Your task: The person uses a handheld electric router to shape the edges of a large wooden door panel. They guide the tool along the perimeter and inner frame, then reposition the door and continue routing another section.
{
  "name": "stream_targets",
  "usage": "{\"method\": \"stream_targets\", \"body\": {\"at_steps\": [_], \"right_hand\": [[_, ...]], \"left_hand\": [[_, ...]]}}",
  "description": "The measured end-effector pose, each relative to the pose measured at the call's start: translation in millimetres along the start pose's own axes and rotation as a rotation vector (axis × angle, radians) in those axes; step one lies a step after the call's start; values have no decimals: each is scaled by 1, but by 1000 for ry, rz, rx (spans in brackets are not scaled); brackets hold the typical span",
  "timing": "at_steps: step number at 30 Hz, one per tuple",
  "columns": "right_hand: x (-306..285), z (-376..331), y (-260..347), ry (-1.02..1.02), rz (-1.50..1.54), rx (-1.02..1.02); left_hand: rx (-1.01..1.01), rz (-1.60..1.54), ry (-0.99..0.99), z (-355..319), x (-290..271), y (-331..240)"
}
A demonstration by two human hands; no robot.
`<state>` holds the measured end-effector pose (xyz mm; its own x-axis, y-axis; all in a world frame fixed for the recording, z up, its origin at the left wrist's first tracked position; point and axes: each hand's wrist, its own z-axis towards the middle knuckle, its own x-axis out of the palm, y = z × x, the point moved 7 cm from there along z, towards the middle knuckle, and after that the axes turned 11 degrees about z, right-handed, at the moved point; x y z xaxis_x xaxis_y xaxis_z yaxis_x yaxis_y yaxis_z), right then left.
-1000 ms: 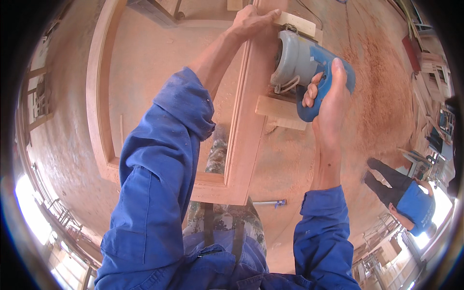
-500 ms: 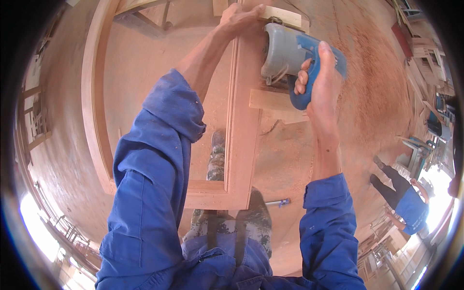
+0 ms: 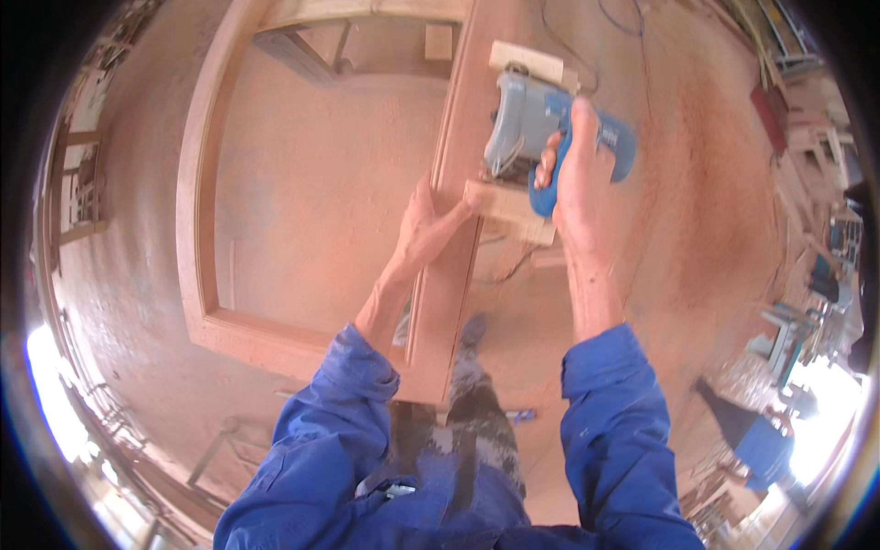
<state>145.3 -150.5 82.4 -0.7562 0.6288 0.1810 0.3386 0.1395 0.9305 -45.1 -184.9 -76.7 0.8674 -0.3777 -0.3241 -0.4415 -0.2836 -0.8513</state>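
Note:
A pale wooden frame [image 3: 449, 247] lies in front of me, its right rail running away from me. My right hand [image 3: 577, 179] is wrapped round the blue loop handle of a blue-and-grey handheld power tool [image 3: 524, 115]; its exact kind I cannot make out. The tool rests over the rail's outer edge, between a far wooden strip [image 3: 527, 60] and a near wooden block [image 3: 509, 203]. My left hand [image 3: 423, 229] grips the rail, fingers over its inner side and thumb touching the near block. Its fingertips are partly hidden.
Reddish sawdust [image 3: 701, 174] covers the floor to the right. A cord [image 3: 568, 46] trails beyond the tool. Another person [image 3: 761, 449] in blue is at the lower right. Stacked timber [image 3: 802, 147] lines the right side, and a blue-ended clamp [image 3: 521, 415] lies near my legs.
My left hand has come nearer, from beside the far strip to the rail next to the near block. The right hand and power tool have shifted slightly left and nearer in the picture.

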Motion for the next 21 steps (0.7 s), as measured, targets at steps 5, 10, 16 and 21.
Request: {"method": "stream_targets", "body": {"at_steps": [5, 10, 16, 21], "right_hand": [[0, -1, -2, -31, -1, 72], [4, 2, -6, -29, 0, 57], [-3, 1, -6, -67, -53, 57], [0, -4, -8, -62, -80, 81]], "left_hand": [[-3, -22, -24, 3, 0, 1], [-2, -97, -2, -2, -5, -5], [69, -137, -56, -5, -11, -19], [76, -31, -132, -1, -7, -1]]}}
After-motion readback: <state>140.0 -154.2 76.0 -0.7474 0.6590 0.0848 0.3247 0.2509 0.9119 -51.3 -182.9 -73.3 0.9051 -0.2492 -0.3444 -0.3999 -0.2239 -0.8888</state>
